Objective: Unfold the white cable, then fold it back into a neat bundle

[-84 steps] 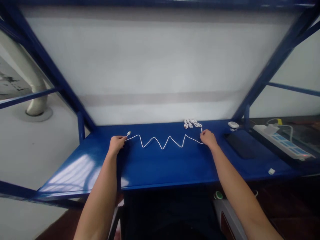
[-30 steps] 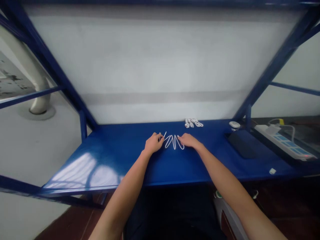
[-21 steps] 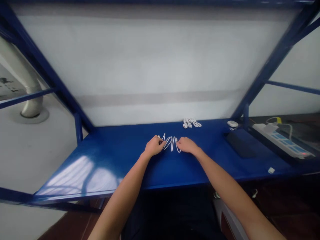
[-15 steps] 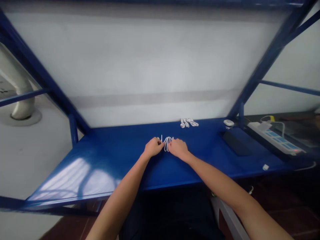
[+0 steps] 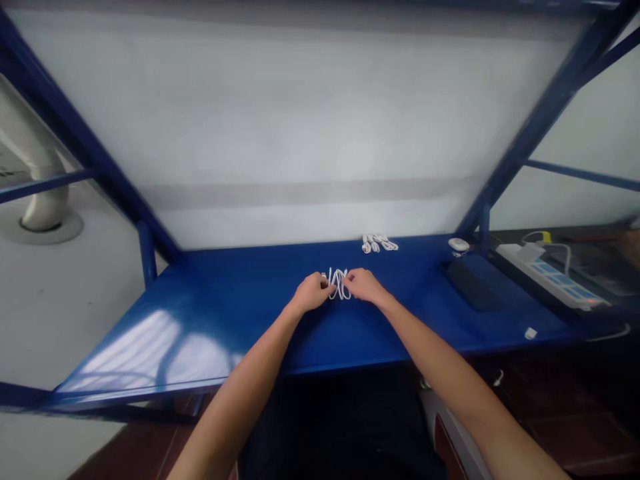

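Note:
A white charging cable lies gathered in tight zigzag folds on the blue table top, between my hands. My left hand pinches the folds at their left end, and the cable's plug is hidden by my fingers. My right hand presses and pinches the right side of the bunch. Just behind them, a small bundle of white coiled cables rests near the table's back edge, out of reach of my fingers.
A black pad and a small white round object sit on the right of the table. Further right is a white power strip with blue switches. Blue steel uprights and a white panel stand behind.
The cable has gone from a wide zigzag across the table to a narrow bunch. My hands have moved inward, close together around it.

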